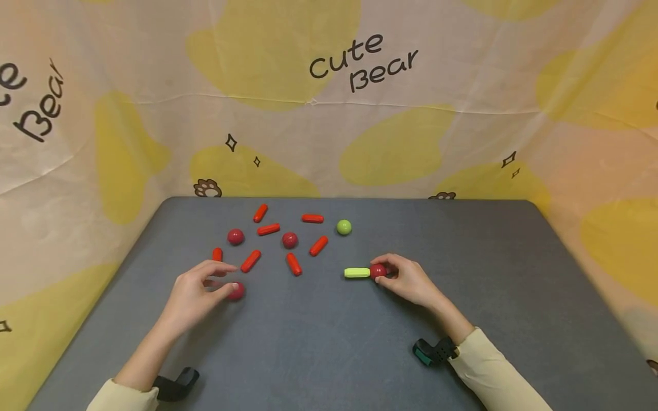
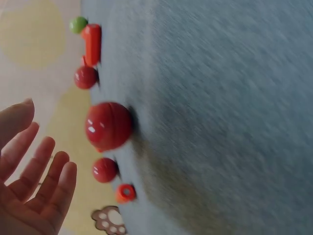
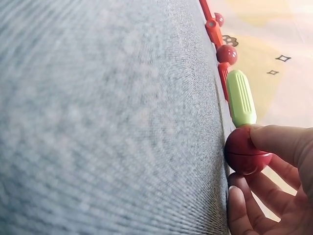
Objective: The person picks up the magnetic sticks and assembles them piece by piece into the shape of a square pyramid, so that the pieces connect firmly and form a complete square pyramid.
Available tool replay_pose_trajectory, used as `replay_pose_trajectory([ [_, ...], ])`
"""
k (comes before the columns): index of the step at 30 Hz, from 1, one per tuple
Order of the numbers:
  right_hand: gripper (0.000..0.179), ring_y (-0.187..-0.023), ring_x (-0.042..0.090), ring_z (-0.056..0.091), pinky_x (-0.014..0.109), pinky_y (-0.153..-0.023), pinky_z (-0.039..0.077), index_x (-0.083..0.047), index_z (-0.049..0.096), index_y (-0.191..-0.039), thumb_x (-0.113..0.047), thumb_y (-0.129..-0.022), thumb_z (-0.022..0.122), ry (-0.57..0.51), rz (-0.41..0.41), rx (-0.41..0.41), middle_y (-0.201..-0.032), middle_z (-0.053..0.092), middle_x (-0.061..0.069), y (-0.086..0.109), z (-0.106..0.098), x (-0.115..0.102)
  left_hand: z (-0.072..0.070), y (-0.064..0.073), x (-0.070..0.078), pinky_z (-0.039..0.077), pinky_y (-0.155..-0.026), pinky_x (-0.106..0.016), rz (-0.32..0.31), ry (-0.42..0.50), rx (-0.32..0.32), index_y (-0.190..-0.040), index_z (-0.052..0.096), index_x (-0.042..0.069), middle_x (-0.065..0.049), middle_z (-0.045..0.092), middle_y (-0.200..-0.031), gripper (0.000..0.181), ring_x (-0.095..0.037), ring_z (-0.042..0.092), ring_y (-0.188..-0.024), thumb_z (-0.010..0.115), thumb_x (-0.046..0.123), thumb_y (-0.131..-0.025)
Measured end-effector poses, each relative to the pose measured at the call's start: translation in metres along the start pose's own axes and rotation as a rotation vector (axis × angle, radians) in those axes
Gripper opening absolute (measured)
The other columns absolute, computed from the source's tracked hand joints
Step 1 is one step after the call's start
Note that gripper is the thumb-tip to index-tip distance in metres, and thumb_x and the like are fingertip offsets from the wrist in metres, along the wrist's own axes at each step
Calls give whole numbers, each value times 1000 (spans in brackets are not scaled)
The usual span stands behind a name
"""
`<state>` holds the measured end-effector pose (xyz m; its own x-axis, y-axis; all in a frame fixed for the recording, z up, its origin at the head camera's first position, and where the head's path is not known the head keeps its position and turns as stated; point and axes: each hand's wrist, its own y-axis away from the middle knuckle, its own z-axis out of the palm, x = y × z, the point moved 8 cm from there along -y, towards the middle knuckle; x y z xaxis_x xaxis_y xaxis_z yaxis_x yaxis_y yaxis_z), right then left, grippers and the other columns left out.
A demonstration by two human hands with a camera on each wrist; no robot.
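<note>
My right hand (image 1: 408, 281) pinches a dark red ball (image 3: 248, 152) between thumb and fingers, low over the table. A light green rod (image 1: 357, 273) meets that ball end to end and points left in the head view. My left hand (image 1: 194, 290) hovers beside another red ball (image 1: 236, 291). In the left wrist view its fingers (image 2: 57, 191) are loosely bent, with a gap between them and the ball, which sits on the table. Closest beyond this hand lie a red rod (image 1: 217, 254) and a second red rod (image 1: 251, 261).
Several more red rods (image 1: 293, 264) are scattered over the back left of the grey table (image 1: 319, 354). Among them sit two red balls, one at left (image 1: 235, 237) and one nearer the middle (image 1: 290, 240). A green ball (image 1: 344, 227) lies right of them. Patterned cloth (image 1: 288, 68) hangs behind.
</note>
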<state>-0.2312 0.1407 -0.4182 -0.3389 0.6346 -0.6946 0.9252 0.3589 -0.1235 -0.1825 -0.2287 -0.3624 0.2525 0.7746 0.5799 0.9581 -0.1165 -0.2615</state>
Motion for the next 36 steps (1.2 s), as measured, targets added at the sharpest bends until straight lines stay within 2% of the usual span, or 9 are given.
replay_pose_trajectory([
  [4,31,-83,13,58,27,-71,47,-13,64,-110,-14,-79,71,-10,3,-5,-98,64,1,0,1,0,1,4,-13,53,-72,-39,-46,-13,-14,-104,68,9,-7,64,-100,33,-23,62,-87,77,10,-72],
  [9,31,-83,13,57,28,-71,47,-13,63,-110,-14,-80,71,-16,14,-16,-99,64,1,0,3,0,9,6,-29,54,-67,-35,-109,10,-62,-108,66,8,-11,63,-103,39,-26,66,-84,78,14,-72],
  [13,32,-83,14,57,29,-72,47,-12,63,-111,-13,-80,71,-24,21,-25,-99,64,2,-1,3,1,18,6,-34,54,-66,-30,-131,17,-106,-108,65,7,-10,63,-103,41,-23,66,-85,79,14,-71],
  [15,32,-83,13,57,29,-72,47,-13,63,-111,-13,-80,71,-29,22,-29,-98,64,1,-1,3,1,23,6,-35,54,-64,-26,-135,13,-121,-107,66,8,-9,64,-100,40,-18,66,-79,80,14,-70],
  [20,31,-82,12,57,28,-71,47,-14,63,-111,-13,-80,70,-37,22,-42,-96,63,0,-2,3,2,28,5,-35,50,-59,-21,-122,-21,-133,-102,68,9,-7,64,-92,35,-11,61,-67,80,11,-69],
  [28,31,-81,11,56,29,-72,47,-14,63,-110,-14,-81,70,-34,26,-57,-95,63,-1,-2,3,2,31,1,-31,50,-60,-21,-108,-22,-144,-100,69,9,-5,65,-89,32,-11,62,-68,79,11,-70],
  [32,31,-81,12,56,29,-72,46,-13,62,-111,-14,-81,70,-30,21,-61,-95,63,-1,-2,1,1,33,-2,-24,53,-63,-25,-95,-7,-150,-100,68,9,-4,65,-88,31,-11,63,-70,79,12,-70],
  [36,31,-81,12,56,29,-72,46,-13,62,-111,-14,-81,70,-29,21,-65,-95,63,-1,-3,2,1,35,-6,-11,54,-67,-30,-76,23,-152,-102,68,9,-3,65,-91,32,-13,64,-73,78,13,-72],
])
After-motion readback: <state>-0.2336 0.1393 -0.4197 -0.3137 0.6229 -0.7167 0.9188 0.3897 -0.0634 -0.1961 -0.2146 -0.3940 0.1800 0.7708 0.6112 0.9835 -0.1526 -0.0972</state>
